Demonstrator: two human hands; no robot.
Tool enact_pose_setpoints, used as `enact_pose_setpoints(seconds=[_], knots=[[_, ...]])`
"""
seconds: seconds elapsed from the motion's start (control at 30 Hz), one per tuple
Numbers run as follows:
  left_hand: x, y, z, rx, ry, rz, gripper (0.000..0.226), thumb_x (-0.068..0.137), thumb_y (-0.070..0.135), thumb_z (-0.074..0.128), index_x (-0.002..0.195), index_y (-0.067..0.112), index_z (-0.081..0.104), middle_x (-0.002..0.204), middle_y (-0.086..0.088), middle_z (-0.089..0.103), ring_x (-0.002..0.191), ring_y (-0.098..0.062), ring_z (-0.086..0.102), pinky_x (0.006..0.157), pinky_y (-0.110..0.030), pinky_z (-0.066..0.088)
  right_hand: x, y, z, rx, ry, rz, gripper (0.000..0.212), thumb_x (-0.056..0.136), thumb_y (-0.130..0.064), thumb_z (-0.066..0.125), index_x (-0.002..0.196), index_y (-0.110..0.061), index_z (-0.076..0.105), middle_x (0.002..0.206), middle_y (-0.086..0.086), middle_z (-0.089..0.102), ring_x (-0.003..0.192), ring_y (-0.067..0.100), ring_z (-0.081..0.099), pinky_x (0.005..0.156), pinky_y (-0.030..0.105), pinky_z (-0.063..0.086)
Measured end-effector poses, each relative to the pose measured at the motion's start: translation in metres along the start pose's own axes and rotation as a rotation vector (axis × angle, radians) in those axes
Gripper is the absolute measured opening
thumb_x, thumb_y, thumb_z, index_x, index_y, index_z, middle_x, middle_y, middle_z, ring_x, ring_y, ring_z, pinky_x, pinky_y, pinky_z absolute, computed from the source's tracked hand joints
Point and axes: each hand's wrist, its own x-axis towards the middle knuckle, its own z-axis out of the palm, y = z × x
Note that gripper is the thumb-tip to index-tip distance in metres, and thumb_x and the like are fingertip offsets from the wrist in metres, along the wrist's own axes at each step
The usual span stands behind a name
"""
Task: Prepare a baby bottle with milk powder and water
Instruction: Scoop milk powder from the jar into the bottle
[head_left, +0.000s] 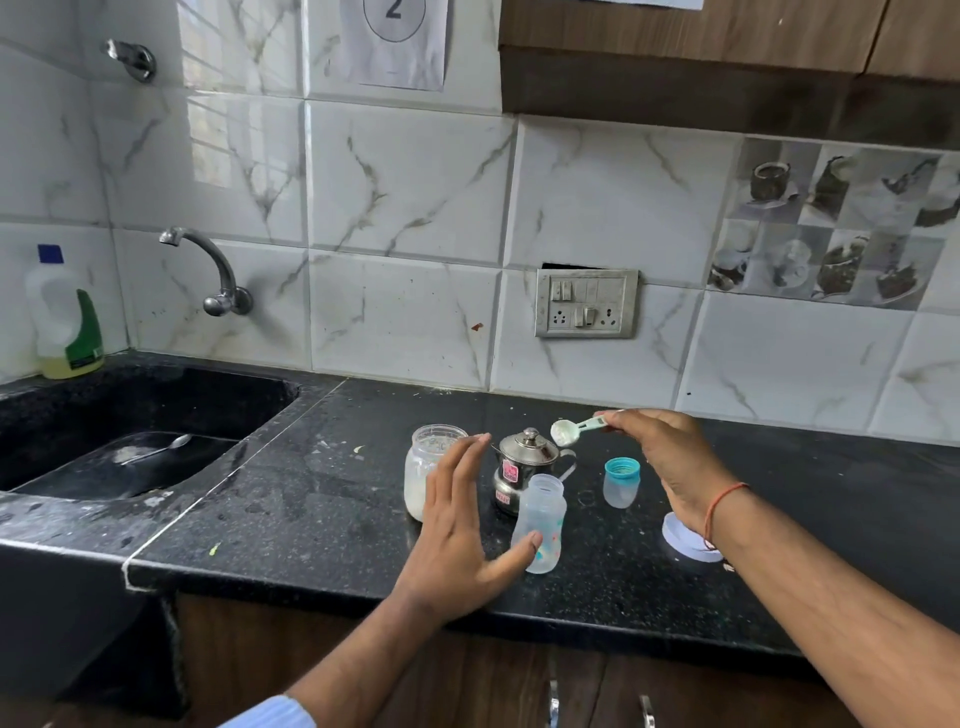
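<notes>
Right hand (670, 462) pinches the handle of a pale green plastic measuring scoop (574, 429) heaped with white powder, held above the small steel pot with lid (524, 467). Left hand (457, 525) open, fingers spread, thumb touching the clear uncapped baby bottle (543, 519) standing near the front edge of the black granite counter (311, 509). Clear powder jar (428, 467) sits behind the left hand. Teal-ringed bottle cap (621, 480) and white round lid (685, 540) lie to the right of the bottle.
</notes>
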Motion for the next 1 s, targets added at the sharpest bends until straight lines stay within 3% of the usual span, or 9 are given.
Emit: enact_pose_setpoints(seconds=[0.1, 0.2, 0.37, 0.5, 0.57, 0.63, 0.73, 0.87, 1.0], knots=[[0.008, 0.0, 0.002, -0.068, -0.067, -0.122, 0.109, 0.083, 0.06, 0.086, 0.167, 0.033, 0.022, 0.163, 0.022, 0.028, 0.124, -0.005, 0.053, 0.105, -0.018, 0.047, -0.011, 0.002, -0.002, -0.047, 0.002, -0.021, 0.017, 0.097, -0.028, 0.072, 0.095, -0.018, 0.086, 0.107, -0.001, 0.081, 0.11, 0.012, 0.066, 0.087, 0.025, 0.044], [0.012, -0.004, 0.006, -0.145, -0.176, -0.209, 0.104, 0.078, 0.058, 0.093, 0.16, 0.029, 0.036, 0.144, 0.025, 0.052, 0.079, 0.0, 0.055, 0.079, -0.018, 0.05, -0.017, 0.008, -0.001, -0.093, 0.007, -0.035, 0.015, 0.097, -0.028, 0.073, 0.095, -0.021, 0.086, 0.103, -0.001, 0.081, 0.106, 0.014, 0.067, 0.081, 0.025, 0.046], [0.013, -0.013, 0.013, -0.098, -0.336, -0.26, 0.103, 0.073, 0.072, 0.088, 0.155, 0.026, 0.046, 0.142, 0.021, 0.061, 0.13, 0.002, 0.058, 0.113, -0.031, 0.05, -0.018, 0.02, 0.003, -0.146, 0.014, -0.087, 0.011, 0.095, -0.024, 0.075, 0.095, -0.024, 0.086, 0.096, -0.009, 0.081, 0.102, 0.013, 0.071, 0.086, 0.028, 0.051], [0.019, -0.015, 0.015, -0.118, -0.393, -0.328, 0.073, 0.081, 0.061, 0.088, 0.139, 0.025, 0.063, 0.121, 0.022, 0.072, 0.109, 0.013, 0.065, 0.096, -0.022, 0.055, -0.018, 0.023, 0.007, -0.194, 0.006, -0.138, 0.012, 0.096, -0.024, 0.074, 0.09, -0.023, 0.085, 0.103, -0.009, 0.08, 0.091, 0.019, 0.071, 0.083, 0.037, 0.054], [0.02, -0.016, 0.017, -0.118, -0.402, -0.324, 0.058, 0.086, 0.05, 0.09, 0.132, 0.022, 0.068, 0.102, 0.025, 0.071, 0.081, 0.02, 0.061, 0.075, -0.006, 0.045, -0.019, 0.022, 0.008, -0.275, -0.004, -0.209, 0.012, 0.095, -0.025, 0.075, 0.088, -0.024, 0.085, 0.107, -0.017, 0.078, 0.097, 0.012, 0.072, 0.09, 0.036, 0.056], [0.02, -0.021, 0.02, -0.142, -0.393, -0.325, 0.054, 0.087, 0.045, 0.091, 0.131, 0.021, 0.07, 0.099, 0.025, 0.07, 0.069, 0.014, 0.058, 0.066, -0.004, 0.04, -0.022, 0.02, 0.007, -0.391, -0.019, -0.301, 0.013, 0.095, -0.026, 0.075, 0.086, -0.029, 0.083, 0.107, -0.02, 0.077, 0.099, 0.002, 0.07, 0.092, 0.03, 0.054], [0.02, -0.022, 0.021, -0.169, -0.394, -0.338, 0.055, 0.086, 0.046, 0.091, 0.131, 0.023, 0.07, 0.101, 0.023, 0.071, 0.072, -0.002, 0.057, 0.065, -0.005, 0.041, -0.029, 0.016, 0.008, -0.549, -0.026, -0.445, 0.013, 0.095, -0.026, 0.075, 0.085, -0.031, 0.081, 0.108, -0.022, 0.074, 0.1, 0.001, 0.068, 0.094, 0.031, 0.053], [0.02, -0.022, 0.02, -0.168, -0.416, -0.357, 0.058, 0.085, 0.05, 0.092, 0.132, 0.024, 0.07, 0.111, 0.02, 0.075, 0.074, 0.018, 0.059, 0.07, -0.006, 0.042, -0.037, 0.014, 0.009, -0.791, -0.095, -0.64, 0.011, 0.098, -0.035, 0.069, 0.095, -0.03, 0.078, 0.115, -0.023, 0.069, 0.114, 0.001, 0.061, 0.113, 0.049, 0.044], [0.021, -0.019, 0.018, -0.175, -0.413, -0.38, 0.057, 0.082, 0.053, 0.092, 0.129, 0.029, 0.071, 0.114, 0.022, 0.076, 0.095, 0.013, 0.068, 0.084, -0.014, 0.051, -0.043, 0.009, 0.009, -0.969, -0.121, -0.792, 0.03, 0.098, -0.045, 0.058, 0.105, -0.023, 0.078, 0.116, -0.015, 0.069, 0.117, 0.01, 0.06, 0.1, 0.042, 0.053]])
